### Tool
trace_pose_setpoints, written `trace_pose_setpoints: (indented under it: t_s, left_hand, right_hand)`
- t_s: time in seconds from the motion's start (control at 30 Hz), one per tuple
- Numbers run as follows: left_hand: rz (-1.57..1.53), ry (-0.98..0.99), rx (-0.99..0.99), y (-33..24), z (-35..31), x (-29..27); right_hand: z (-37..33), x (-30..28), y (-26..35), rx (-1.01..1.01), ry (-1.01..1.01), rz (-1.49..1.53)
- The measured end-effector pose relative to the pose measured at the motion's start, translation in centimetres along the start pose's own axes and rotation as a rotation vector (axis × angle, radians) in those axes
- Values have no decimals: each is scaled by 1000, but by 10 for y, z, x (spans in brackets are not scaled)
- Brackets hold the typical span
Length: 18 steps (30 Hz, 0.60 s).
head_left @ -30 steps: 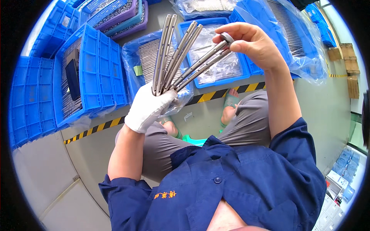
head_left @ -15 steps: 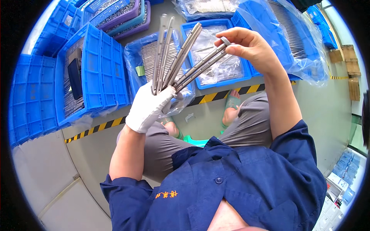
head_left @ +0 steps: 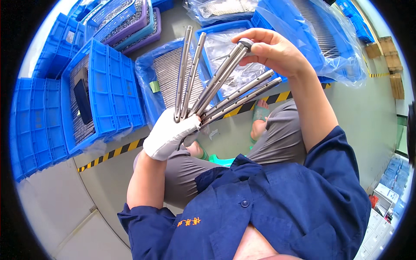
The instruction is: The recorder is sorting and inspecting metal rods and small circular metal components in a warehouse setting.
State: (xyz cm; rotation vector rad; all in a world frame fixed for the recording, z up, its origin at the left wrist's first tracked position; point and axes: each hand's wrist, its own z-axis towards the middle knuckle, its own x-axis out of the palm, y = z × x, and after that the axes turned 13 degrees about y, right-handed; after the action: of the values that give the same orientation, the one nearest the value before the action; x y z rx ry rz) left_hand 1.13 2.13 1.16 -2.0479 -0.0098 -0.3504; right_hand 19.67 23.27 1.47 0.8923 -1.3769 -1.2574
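My left hand [head_left: 168, 135], in a white glove, is closed round the lower ends of several thin metal rods [head_left: 183, 71] with small holes along them. The rods fan out in pairs, up and to the right. My bare right hand [head_left: 279, 52] pinches a small dark round ring-like piece [head_left: 246, 43] between thumb and fingers. That piece is against the top ends of the middle pair of rods. Whether it fits over them or only touches them, I cannot tell. The outer pairs have bare tips.
Beyond the rods stand blue crates with rows of rods [head_left: 173, 71] and loose rods in clear plastic. A dark phone-like object [head_left: 83, 97] lies in the left crate [head_left: 115, 86]. Purple and blue baskets [head_left: 151, 32] hold small metal parts. Striped floor tape [head_left: 117, 151] runs before the crates.
My right hand and the ring-like piece have gone from the right pair of rods to the middle pair. The rods in my left hand have spread and shifted slightly.
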Motion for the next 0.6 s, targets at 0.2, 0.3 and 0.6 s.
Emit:
trace_pose_setpoints:
  t_s: [0.2,0.3,0.6]
  left_hand:
    - [7,-9,-54,-2,-1,1]
    - [-8,-16,-66,-1,-3,2]
    - [59,-15,-86,-2,-4,-1]
  right_hand:
    - [-2,-1,6,35,2,-191]
    - [-3,0,3,53,-13,-225]
    - [-3,5,2,101,-59,-281]
